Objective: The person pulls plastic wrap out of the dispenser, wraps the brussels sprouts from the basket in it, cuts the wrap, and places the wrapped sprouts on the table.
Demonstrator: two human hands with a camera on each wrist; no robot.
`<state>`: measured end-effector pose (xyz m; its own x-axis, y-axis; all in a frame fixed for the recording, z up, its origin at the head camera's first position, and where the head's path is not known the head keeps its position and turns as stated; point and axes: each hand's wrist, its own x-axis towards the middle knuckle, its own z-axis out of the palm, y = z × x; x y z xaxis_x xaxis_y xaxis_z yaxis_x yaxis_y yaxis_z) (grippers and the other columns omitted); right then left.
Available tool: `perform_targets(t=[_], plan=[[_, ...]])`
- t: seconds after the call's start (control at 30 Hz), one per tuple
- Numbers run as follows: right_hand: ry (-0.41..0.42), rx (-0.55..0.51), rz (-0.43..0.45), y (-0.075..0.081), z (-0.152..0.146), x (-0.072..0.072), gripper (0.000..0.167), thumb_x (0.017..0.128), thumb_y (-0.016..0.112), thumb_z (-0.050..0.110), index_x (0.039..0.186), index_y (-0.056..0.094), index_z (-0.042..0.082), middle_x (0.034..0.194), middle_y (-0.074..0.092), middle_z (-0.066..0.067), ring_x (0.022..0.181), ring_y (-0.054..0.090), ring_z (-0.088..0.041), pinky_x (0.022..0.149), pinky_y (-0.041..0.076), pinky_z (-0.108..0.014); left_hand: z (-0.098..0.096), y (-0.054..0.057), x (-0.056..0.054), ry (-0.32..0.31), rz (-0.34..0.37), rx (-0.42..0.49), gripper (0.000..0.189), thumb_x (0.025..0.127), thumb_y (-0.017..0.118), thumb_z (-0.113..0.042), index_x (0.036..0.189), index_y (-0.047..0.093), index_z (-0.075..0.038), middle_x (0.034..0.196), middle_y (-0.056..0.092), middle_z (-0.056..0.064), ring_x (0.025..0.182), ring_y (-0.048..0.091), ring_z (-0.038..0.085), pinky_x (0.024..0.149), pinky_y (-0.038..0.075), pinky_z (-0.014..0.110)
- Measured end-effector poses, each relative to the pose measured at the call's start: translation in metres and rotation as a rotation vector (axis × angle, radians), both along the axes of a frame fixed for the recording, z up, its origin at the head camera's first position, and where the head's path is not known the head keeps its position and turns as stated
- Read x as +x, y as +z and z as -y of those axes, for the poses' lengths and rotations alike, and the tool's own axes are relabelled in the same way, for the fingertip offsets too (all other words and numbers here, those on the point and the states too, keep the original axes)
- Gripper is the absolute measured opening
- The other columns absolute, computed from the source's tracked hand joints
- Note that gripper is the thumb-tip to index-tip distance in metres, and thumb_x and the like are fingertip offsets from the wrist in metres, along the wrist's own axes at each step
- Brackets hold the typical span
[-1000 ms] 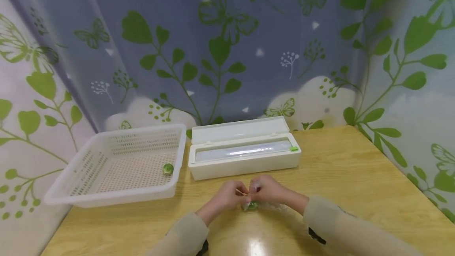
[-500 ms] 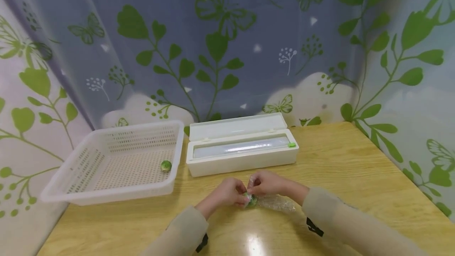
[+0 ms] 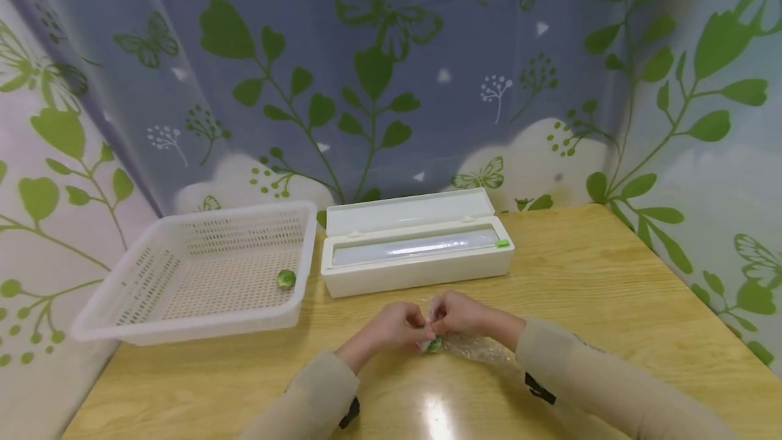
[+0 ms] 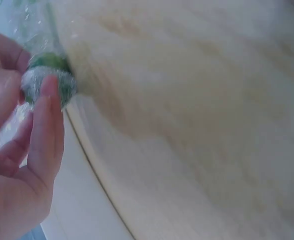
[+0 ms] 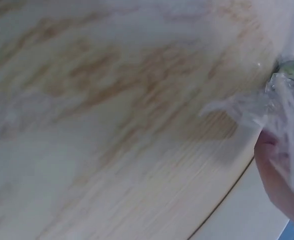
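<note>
A small round Brussels sprout (image 3: 434, 344), partly covered in clear cling film (image 3: 482, 350), is between the two hands, close over the wooden table. My left hand (image 3: 394, 326) holds the sprout between thumb and fingers; in the left wrist view, film stretches tightly across the green sprout (image 4: 48, 90) with fingertips (image 4: 49, 87) against it. My right hand (image 3: 461, 314) pinches the gathered film right beside the left fingertips. A loose, crumpled tail of film (image 5: 247, 110) trails from the sprout below the right hand. Much of the sprout is hidden behind the fingers.
At the left stands a white plastic basket (image 3: 214, 323), with another Brussels sprout (image 3: 286, 279) near its right side. A white cling film box (image 3: 421, 271), lid raised, sits behind the hands. Its green slider (image 3: 501, 244) is at the right end. A patterned curtain (image 3: 391, 100) hangs behind.
Both hands stay together at the sprout while their fingers shift on the film. The loose film tail shows more to the right than a second ago. The head view has tilted slightly.
</note>
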<state>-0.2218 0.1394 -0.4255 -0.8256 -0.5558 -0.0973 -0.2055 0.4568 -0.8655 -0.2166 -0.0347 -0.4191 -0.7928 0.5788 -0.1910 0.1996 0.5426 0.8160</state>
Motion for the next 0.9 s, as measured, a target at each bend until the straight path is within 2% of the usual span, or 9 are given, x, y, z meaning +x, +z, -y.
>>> perform_targets(t=[0.07, 0.13, 0.3, 0.37, 0.47, 0.6, 0.67, 0.73, 0.9], plan=[[0.011, -0.006, 0.024, -0.001, -0.001, 0.001, 0.004, 0.074, 0.064, -0.001, 0.073, 0.06, -0.002, 0.06, 0.053, 0.004, 0.054, 0.044, -0.005, 0.049, 0.038, -0.018, -0.001, -0.001, 0.001, 0.015, 0.032, 0.031, 0.013, 0.077, 0.067, -0.007, 0.074, 0.056, -0.001, 0.072, 0.055, 0.004, 0.057, 0.058, 0.018, 0.052, 0.05, 0.028], [0.031, -0.024, 0.074, 0.0, -0.004, 0.0, 0.004, 0.075, 0.061, 0.001, 0.074, 0.061, -0.003, 0.059, 0.05, 0.003, 0.053, 0.042, -0.006, 0.048, 0.036, -0.018, -0.003, 0.0, 0.001, 0.024, 0.029, 0.028, 0.013, 0.077, 0.067, -0.005, 0.075, 0.055, -0.002, 0.071, 0.054, 0.004, 0.056, 0.057, 0.018, 0.051, 0.05, 0.027], [0.012, -0.121, 0.214, 0.01, -0.009, -0.005, 0.011, 0.081, 0.056, 0.006, 0.084, 0.058, -0.004, 0.063, 0.054, -0.003, 0.057, 0.049, -0.01, 0.051, 0.041, -0.022, -0.005, 0.006, -0.003, 0.041, -0.003, -0.03, 0.014, 0.077, 0.067, -0.007, 0.083, 0.057, 0.001, 0.078, 0.056, 0.006, 0.059, 0.057, 0.018, 0.051, 0.049, 0.026], [-0.011, -0.155, 0.224, 0.013, -0.01, -0.007, 0.014, 0.084, 0.054, 0.008, 0.087, 0.055, -0.006, 0.065, 0.056, -0.005, 0.06, 0.052, -0.011, 0.053, 0.044, -0.023, -0.006, 0.009, -0.006, 0.039, -0.034, -0.066, 0.018, 0.077, 0.068, -0.009, 0.088, 0.059, 0.002, 0.083, 0.057, 0.008, 0.061, 0.057, 0.017, 0.053, 0.049, 0.025], [-0.036, -0.159, 0.189, 0.016, -0.009, -0.009, 0.015, 0.086, 0.053, 0.006, 0.084, 0.055, -0.009, 0.063, 0.054, -0.005, 0.058, 0.049, -0.012, 0.052, 0.041, -0.024, -0.006, 0.012, -0.01, 0.015, -0.144, -0.167, 0.023, 0.077, 0.068, -0.013, 0.096, 0.061, 0.0, 0.092, 0.06, 0.007, 0.071, 0.057, 0.016, 0.061, 0.048, 0.026], [-0.083, -0.064, 0.064, 0.01, -0.005, -0.011, 0.017, 0.085, 0.056, 0.009, 0.077, 0.059, -0.006, 0.066, 0.055, -0.004, 0.06, 0.049, -0.013, 0.053, 0.043, -0.027, -0.005, 0.013, -0.013, -0.019, -0.283, -0.284, 0.023, 0.077, 0.068, -0.013, 0.098, 0.064, -0.006, 0.098, 0.061, 0.004, 0.09, 0.056, 0.02, 0.076, 0.045, 0.032], [-0.111, -0.017, 0.014, 0.006, -0.002, -0.012, 0.017, 0.085, 0.057, 0.01, 0.076, 0.062, -0.003, 0.07, 0.058, -0.004, 0.062, 0.051, -0.014, 0.055, 0.045, -0.03, -0.003, 0.012, -0.015, -0.021, -0.301, -0.302, 0.021, 0.077, 0.068, -0.011, 0.097, 0.065, -0.008, 0.1, 0.061, 0.003, 0.094, 0.054, 0.021, 0.079, 0.044, 0.034], [-0.132, -0.003, -0.005, 0.003, 0.0, -0.012, 0.016, 0.084, 0.059, 0.01, 0.076, 0.062, -0.004, 0.071, 0.06, -0.005, 0.062, 0.052, -0.014, 0.056, 0.047, -0.032, -0.002, 0.011, -0.016, -0.02, -0.31, -0.289, 0.021, 0.075, 0.068, -0.008, 0.096, 0.065, -0.008, 0.099, 0.061, 0.004, 0.091, 0.054, 0.02, 0.078, 0.044, 0.033], [-0.182, -0.013, 0.011, -0.002, 0.005, -0.01, 0.013, 0.081, 0.062, 0.005, 0.075, 0.061, -0.006, 0.068, 0.059, -0.005, 0.06, 0.052, -0.012, 0.055, 0.047, -0.03, 0.002, 0.006, -0.018, 0.007, -0.254, -0.199, 0.017, 0.073, 0.07, -0.01, 0.089, 0.066, -0.009, 0.094, 0.061, 0.003, 0.078, 0.052, 0.016, 0.068, 0.043, 0.029]])
